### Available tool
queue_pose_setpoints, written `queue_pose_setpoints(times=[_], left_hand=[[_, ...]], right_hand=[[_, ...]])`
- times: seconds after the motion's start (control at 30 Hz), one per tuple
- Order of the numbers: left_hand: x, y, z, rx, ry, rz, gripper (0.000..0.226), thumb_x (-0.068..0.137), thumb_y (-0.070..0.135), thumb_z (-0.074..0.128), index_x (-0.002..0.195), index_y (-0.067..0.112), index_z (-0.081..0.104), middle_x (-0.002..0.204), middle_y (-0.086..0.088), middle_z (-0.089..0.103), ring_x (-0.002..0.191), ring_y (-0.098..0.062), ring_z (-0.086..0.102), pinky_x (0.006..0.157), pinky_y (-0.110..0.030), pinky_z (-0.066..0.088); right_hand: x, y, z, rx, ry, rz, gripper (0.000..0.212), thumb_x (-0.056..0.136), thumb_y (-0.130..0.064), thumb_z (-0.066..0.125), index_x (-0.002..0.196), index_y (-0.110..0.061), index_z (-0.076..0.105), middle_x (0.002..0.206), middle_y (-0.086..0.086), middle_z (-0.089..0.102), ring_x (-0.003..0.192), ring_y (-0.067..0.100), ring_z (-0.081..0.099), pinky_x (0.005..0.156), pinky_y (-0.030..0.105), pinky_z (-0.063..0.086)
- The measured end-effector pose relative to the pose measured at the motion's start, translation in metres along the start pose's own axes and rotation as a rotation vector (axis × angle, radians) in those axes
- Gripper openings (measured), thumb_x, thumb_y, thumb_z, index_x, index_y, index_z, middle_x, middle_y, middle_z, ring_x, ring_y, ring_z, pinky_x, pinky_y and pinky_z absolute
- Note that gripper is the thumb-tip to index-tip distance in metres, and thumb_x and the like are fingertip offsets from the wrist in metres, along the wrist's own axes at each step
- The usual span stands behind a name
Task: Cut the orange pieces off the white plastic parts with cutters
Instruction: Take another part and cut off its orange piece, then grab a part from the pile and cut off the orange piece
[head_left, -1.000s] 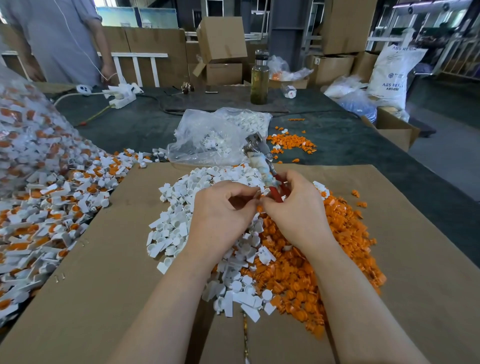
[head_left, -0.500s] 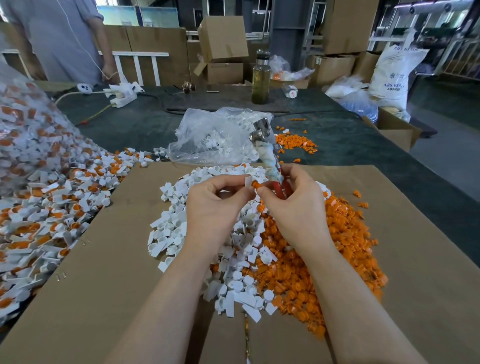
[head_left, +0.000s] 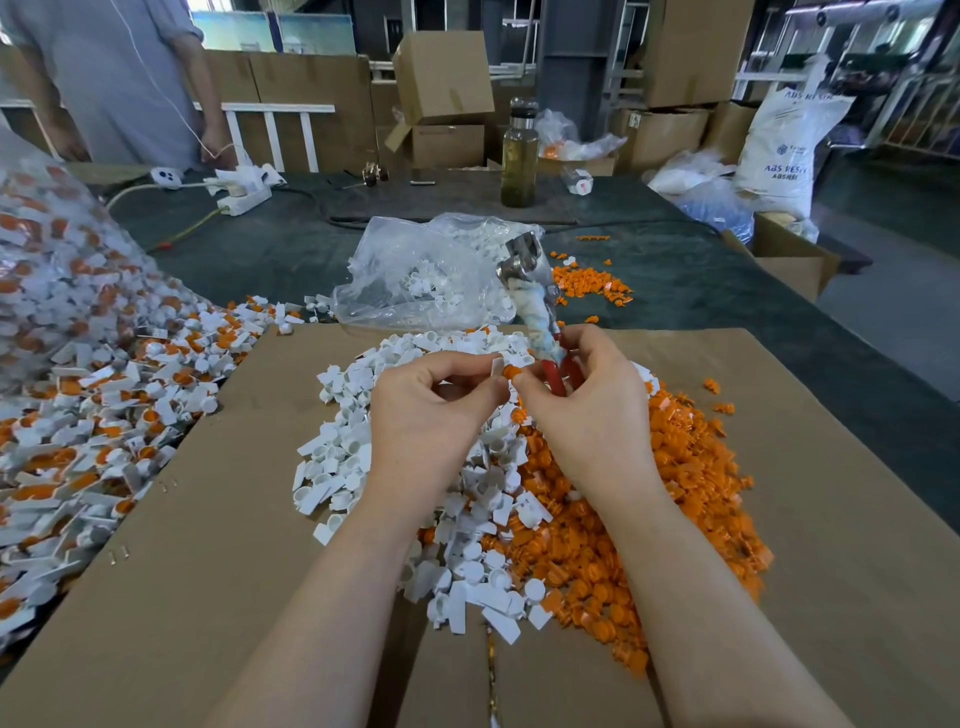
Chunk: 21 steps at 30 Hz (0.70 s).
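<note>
Dark green table (head_left: 270, 249) runs to 12 o'clock, brown cardboard sheet (head_left: 208, 545) laid over its near end. Cardboard boxes (head_left: 441, 78) stacked at 12 and 1 o'clock. White railing (head_left: 275, 122) at 11 o'clock. Steel column (head_left: 566, 57) at 12. White sack (head_left: 784, 150) at 2 o'clock. Grey floor (head_left: 893, 312) at 3 o'clock. Daylight from windows (head_left: 270, 31) far back.

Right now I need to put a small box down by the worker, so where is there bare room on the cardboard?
Bare cardboard shows on the near left, between the mixed uncut parts and the white pile. Another bare patch lies far right, beyond the orange pile. The middle is crowded: both piles, with the left hand and right hand above.
</note>
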<state>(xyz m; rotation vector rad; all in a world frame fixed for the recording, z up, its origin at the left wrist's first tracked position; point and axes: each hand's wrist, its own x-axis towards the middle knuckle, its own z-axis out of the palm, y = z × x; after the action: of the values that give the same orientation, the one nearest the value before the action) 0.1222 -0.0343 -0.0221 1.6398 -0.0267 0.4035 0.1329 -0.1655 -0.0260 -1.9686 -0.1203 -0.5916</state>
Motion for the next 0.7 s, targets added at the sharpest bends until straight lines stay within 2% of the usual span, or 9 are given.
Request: queue_pose_setpoints(times=[0.13, 0.3, 0.37, 0.43, 0.57, 0.7], left_hand=[[0.0005, -0.0003, -0.0006, -0.033, -0.004, -0.016, 0.021, 0.077, 0.006, 0.082, 0.079, 0.026, 0.077, 0.073, 0.005, 0.076, 0.071, -0.013, 0.074, 0.067, -0.019, 0.058], [-0.0005, -0.0002, 0.0022, -0.017, -0.007, -0.022, 0.021, 0.077, 0.006, 0.082, 0.078, 0.026, 0.077, 0.072, 0.008, 0.075, 0.068, -0.007, 0.071, 0.061, -0.012, 0.052], [-0.0001, -0.0011, 0.0027, -0.016, 0.001, -0.021, 0.017, 0.077, 0.006, 0.081, 0.08, 0.023, 0.078, 0.073, 0.006, 0.075, 0.068, -0.008, 0.071, 0.061, -0.013, 0.052], [0.0001, -0.0019, 0.003, -0.024, 0.012, -0.025, 0.013, 0.078, 0.009, 0.081, 0.081, 0.021, 0.077, 0.073, 0.004, 0.076, 0.071, -0.012, 0.073, 0.064, -0.018, 0.056], [0.0014, -0.0037, 0.0024, -0.034, 0.025, -0.032, 0.011, 0.078, 0.012, 0.083, 0.081, 0.02, 0.077, 0.073, 0.004, 0.075, 0.07, -0.014, 0.073, 0.066, -0.021, 0.058], [0.0048, -0.0073, -0.001, -0.134, 0.031, -0.067, 0.007, 0.08, 0.009, 0.08, 0.085, 0.013, 0.075, 0.076, -0.001, 0.076, 0.071, -0.016, 0.074, 0.067, -0.021, 0.058]], right_hand=[[-0.0004, -0.0008, 0.0014, -0.019, -0.006, -0.001, 0.028, 0.082, -0.025, 0.074, 0.1, -0.033, 0.055, 0.086, -0.018, 0.064, 0.079, -0.001, 0.063, 0.07, 0.023, 0.054], [-0.001, -0.0025, -0.0013, -0.015, -0.008, 0.001, 0.035, 0.083, -0.023, 0.074, 0.088, -0.045, 0.047, 0.085, -0.021, 0.061, 0.084, 0.001, 0.063, 0.075, 0.028, 0.056], [-0.001, -0.0019, -0.001, -0.02, -0.02, 0.009, 0.03, 0.083, -0.023, 0.074, 0.095, -0.041, 0.052, 0.089, -0.02, 0.063, 0.086, 0.002, 0.064, 0.078, 0.03, 0.056], [-0.0006, -0.0014, -0.0004, -0.027, -0.04, 0.021, 0.026, 0.084, -0.022, 0.073, 0.106, -0.027, 0.059, 0.095, -0.014, 0.067, 0.088, 0.004, 0.065, 0.079, 0.032, 0.057], [0.0, -0.0026, -0.0005, -0.014, -0.08, 0.022, 0.03, 0.086, -0.021, 0.069, 0.115, -0.02, 0.062, 0.1, -0.008, 0.069, 0.087, 0.006, 0.066, 0.076, 0.03, 0.056], [0.0, -0.0032, -0.0055, 0.072, -0.142, 0.071, 0.026, 0.088, -0.02, 0.067, 0.113, -0.022, 0.061, 0.098, -0.011, 0.068, 0.088, 0.003, 0.065, 0.071, 0.019, 0.052]])
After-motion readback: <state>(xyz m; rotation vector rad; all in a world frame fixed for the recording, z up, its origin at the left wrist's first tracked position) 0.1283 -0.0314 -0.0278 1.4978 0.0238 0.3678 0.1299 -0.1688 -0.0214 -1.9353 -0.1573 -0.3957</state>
